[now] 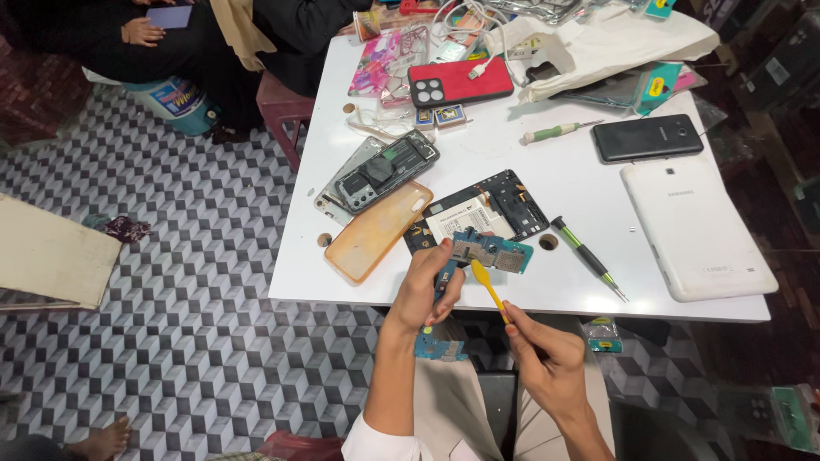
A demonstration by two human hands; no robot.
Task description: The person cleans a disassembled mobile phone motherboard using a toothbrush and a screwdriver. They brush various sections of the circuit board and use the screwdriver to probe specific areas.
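Head view: left hand [430,286] pinching a teal circuit board [494,252] by its left end, held over the front edge of the white desk [564,183], long axis running left to right. Right hand [547,363] closed around a yellow pry tool [489,288], tip angled up-left, touching or nearly touching the board's lower edge; contact hard to make out. Both hands equally close. Opened phone frame [487,212] just behind the board. Green screwdriver [588,256] to the right. Second board on the lap partly hidden.

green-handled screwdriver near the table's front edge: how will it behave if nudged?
The green-and-black screwdriver looks round-handled, so it would probably roll. It lies near the white table's front edge, so it might drop off. Slim and rigid, it is likely light.
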